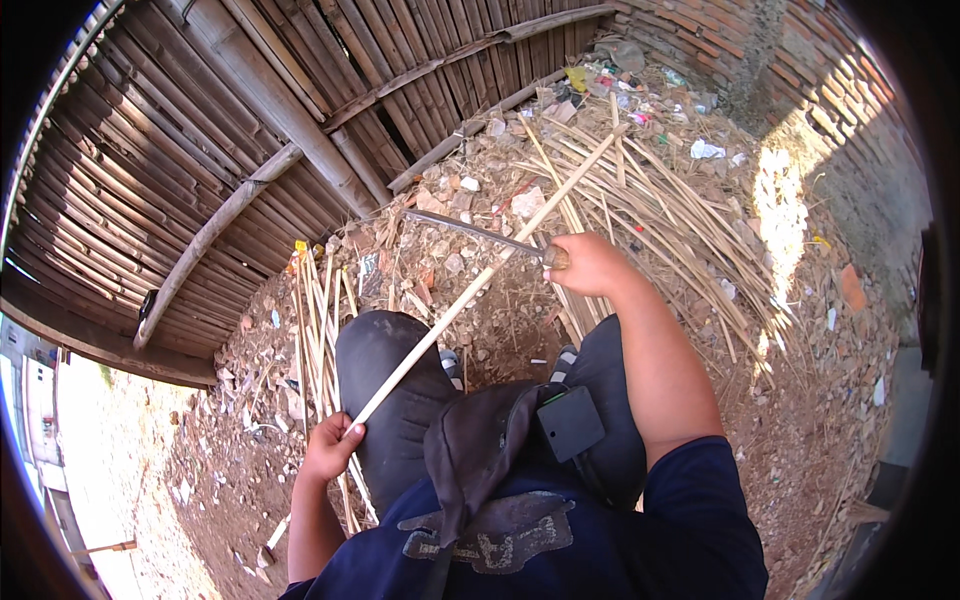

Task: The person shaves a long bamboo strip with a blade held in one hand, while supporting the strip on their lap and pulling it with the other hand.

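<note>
Long strip: the pale strip [462, 306] is serving as landmark, slanting from the left hand, past the left knee [385, 350], up toward the loose pile.
Left hand: this hand [330, 447] is grasping the strip's lower end, its thumb lying along the top.
Right hand: this hand [588, 265] is sitting just right of the strip's upper half, fingers curling around the knife's handle.
Knife: the long-bladed knife [465, 227] is crossing the strip's upper half, its tip pointing left; whether the edge is biting, I cannot tell.
Loose pile: more strips [690, 245] are lying right of the strip's upper part, on the ground.
Side bundle: narrow strips [318, 335] are standing or leaning left of the strip's lower half.
Slip risk: the blade is facing little visible restraint; a knot or sudden split could be sending it down the strip toward the left thumb or knee.
Twist risk: only one hand is steadying the strip, so sideways pressure could be rolling it and skewing a cut.
Snag risk: the strip's far end is overlapping the pile in view; any catching there could be jerking it.
</note>
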### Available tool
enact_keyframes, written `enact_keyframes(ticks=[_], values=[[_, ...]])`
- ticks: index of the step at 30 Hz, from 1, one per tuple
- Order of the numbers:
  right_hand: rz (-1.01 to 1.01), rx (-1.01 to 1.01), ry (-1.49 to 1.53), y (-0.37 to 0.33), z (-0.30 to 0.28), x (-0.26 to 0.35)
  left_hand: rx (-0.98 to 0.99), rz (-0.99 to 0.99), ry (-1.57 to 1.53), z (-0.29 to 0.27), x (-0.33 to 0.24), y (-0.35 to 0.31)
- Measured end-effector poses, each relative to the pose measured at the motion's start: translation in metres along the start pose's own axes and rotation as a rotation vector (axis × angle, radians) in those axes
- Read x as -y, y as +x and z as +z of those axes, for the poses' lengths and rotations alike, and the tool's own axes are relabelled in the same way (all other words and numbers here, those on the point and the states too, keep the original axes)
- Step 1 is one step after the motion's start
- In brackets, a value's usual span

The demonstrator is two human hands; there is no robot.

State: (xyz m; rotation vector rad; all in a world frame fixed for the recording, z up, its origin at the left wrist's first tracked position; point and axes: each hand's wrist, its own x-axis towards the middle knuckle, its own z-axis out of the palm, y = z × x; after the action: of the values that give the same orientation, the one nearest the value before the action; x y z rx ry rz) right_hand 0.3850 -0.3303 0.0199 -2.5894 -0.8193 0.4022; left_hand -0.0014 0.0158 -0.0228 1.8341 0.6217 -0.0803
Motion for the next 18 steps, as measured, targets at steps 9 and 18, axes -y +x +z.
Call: enact_keyframes(ticks=[9,18], values=[[0.025,0.016,-0.033,0.0028,0.0028,-0.0005,0.011,-0.019,-0.047,-0.0011,0.0061,0.0022],[-0.004,0.003,-0.007,0.0023,0.0019,-0.0054,0.017,-0.016,-0.018,-0.0008,0.0019,0.0019]])
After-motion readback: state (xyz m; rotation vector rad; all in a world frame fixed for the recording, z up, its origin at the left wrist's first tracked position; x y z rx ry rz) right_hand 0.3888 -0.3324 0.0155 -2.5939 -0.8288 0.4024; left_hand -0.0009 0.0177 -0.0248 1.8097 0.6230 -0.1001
